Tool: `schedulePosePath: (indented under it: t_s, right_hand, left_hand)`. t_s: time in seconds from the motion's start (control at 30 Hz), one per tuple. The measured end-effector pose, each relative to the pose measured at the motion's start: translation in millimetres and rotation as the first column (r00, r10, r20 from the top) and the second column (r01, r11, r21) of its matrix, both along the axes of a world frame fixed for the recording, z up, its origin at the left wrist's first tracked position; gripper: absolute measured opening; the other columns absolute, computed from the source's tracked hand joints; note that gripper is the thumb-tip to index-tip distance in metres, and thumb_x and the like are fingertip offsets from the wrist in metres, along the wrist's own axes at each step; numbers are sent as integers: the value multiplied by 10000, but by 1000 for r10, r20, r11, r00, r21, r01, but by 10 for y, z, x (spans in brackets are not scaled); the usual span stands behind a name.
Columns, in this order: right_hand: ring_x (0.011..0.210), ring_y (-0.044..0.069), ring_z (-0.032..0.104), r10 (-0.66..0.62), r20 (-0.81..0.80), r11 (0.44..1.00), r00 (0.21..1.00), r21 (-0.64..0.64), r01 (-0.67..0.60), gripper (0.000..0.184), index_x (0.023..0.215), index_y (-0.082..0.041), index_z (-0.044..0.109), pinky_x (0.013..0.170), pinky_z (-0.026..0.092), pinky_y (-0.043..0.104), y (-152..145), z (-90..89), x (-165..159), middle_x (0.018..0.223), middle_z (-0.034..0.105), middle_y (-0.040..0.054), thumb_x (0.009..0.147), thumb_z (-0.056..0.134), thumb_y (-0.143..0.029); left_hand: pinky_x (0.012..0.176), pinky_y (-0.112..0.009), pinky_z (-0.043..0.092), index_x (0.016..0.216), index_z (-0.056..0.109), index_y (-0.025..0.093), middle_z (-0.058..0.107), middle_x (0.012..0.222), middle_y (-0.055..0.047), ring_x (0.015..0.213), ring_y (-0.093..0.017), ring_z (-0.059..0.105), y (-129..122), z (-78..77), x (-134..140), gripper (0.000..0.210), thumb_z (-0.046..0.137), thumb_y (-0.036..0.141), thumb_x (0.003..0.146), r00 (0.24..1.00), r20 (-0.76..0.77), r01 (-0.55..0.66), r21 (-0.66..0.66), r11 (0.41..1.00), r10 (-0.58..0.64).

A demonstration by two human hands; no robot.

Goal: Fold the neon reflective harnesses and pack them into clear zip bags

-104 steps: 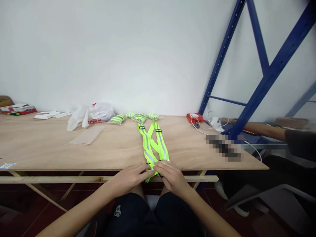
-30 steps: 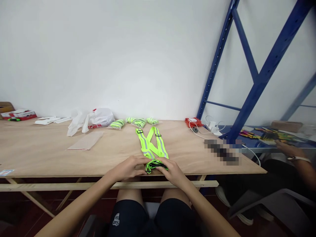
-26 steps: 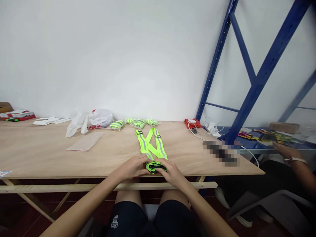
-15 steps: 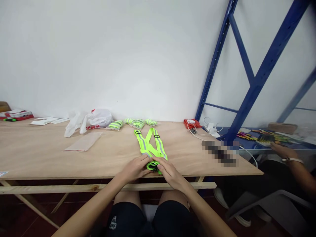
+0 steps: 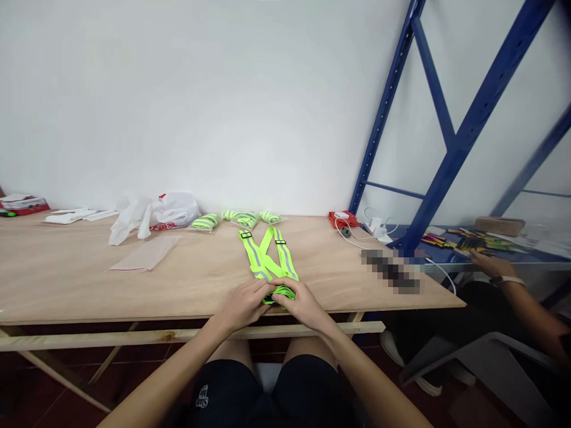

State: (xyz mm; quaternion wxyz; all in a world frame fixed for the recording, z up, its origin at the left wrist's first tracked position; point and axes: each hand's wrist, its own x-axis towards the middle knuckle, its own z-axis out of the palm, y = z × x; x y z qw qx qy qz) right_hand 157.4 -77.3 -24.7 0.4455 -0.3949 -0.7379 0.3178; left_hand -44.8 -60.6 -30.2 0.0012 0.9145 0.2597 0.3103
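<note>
A neon-yellow reflective strap vest lies on the plywood table, its two straps running away from me in a crossed shape. Its near end is rolled into a small bundle at the table's front edge. My left hand and my right hand both grip that rolled end, fingers curled over it from either side. Three folded yellow vests in clear bags lie by the wall behind it.
A white plastic bag and a flat clear bag lie to the left. A red charger with white cables sits at the right rear. A blue steel rack stands on the right, where another person's hand rests.
The loose end that hung over the table's edge is now rolled up onto the table. The roll has moved slightly away from me along the straps. The view has shifted a little right.
</note>
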Motion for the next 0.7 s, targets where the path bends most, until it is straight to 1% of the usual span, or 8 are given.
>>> schedulePosePath:
  t_s: [0.07, 0.17, 0.27, 0.33, 0.43, 0.53, 0.6, 0.7]
  right_hand:
    - [1075, 230, 674, -46, 56, 994, 997, 104, 40, 291, 1154, -198, 690, 992, 527, 406, -40, -15, -30, 1126, 731, 78, 877, 619, -247]
    - [1188, 237, 618, -98, 194, 961, 976, 272, 43, 321, 1250, -206, 632, 1040, 505, 421, -133, -43, -51, 1246, 673, 109, 945, 545, -254]
    - [1319, 292, 519, -230, 335, 901, 914, 427, 70, 448, 1399, -219, 532, 1097, 460, 499, -251, -105, -38, 1396, 576, 143, 960, 554, -308]
    - [1346, 332, 492, -321, 400, 864, 858, 495, 93, 539, 1471, -225, 464, 1099, 451, 547, -323, -162, -10, 1434, 546, 158, 956, 570, -344]
    - [1319, 339, 529, -353, 462, 847, 814, 528, 67, 575, 1506, -239, 420, 1060, 496, 535, -398, -238, 45, 1410, 572, 158, 959, 570, -338]
    - [1272, 321, 579, -323, 488, 851, 811, 524, 24, 534, 1480, -245, 443, 1015, 541, 502, -432, -272, 84, 1363, 611, 145, 960, 557, -272]
    - [1241, 312, 602, -304, 493, 855, 815, 518, 6, 498, 1446, -241, 475, 994, 559, 490, -443, -275, 95, 1337, 627, 140, 954, 554, -242]
    - [1222, 305, 615, -287, 493, 854, 821, 521, -14, 482, 1417, -241, 504, 992, 563, 486, -449, -275, 99, 1313, 639, 139, 939, 560, -215]
  left_hand:
    - [731, -295, 499, 1157, 607, 186, 657, 966, -89, 881, -222, 629, 9, -1, 1, 234, 519, 173, 940, 999, -28, -35, 58, 998, 36]
    - [714, -298, 479, 1139, 619, 191, 643, 919, -77, 845, -218, 616, 0, 19, -24, 226, 540, 181, 928, 993, -77, -72, 142, 987, 84]
    - [706, -316, 467, 1105, 643, 196, 642, 916, -78, 826, -223, 607, -64, 51, -80, 215, 579, 181, 900, 985, -116, -100, 197, 975, 125]
    - [705, -339, 472, 1115, 652, 198, 644, 915, -82, 831, -240, 601, -129, 59, -114, 255, 608, 169, 865, 982, -120, -116, 201, 973, 142]
    - [774, -393, 509, 1139, 654, 206, 658, 996, -102, 922, -271, 605, -237, 19, -134, 326, 615, 133, 823, 986, -47, -149, 146, 978, 157]
    - [961, -472, 509, 1144, 634, 211, 633, 1244, -123, 1165, -304, 573, -334, -92, -117, 388, 592, 72, 784, 985, 56, -164, 56, 985, 161]
    - [1045, -495, 488, 1172, 602, 207, 598, 1352, -123, 1283, -306, 528, -382, -187, -97, 447, 564, 35, 762, 985, 81, -153, 5, 988, 152]
    - [1083, -498, 485, 1222, 556, 187, 580, 1402, -138, 1334, -299, 513, -420, -306, -72, 501, 516, 2, 759, 987, 77, -138, -38, 990, 140]
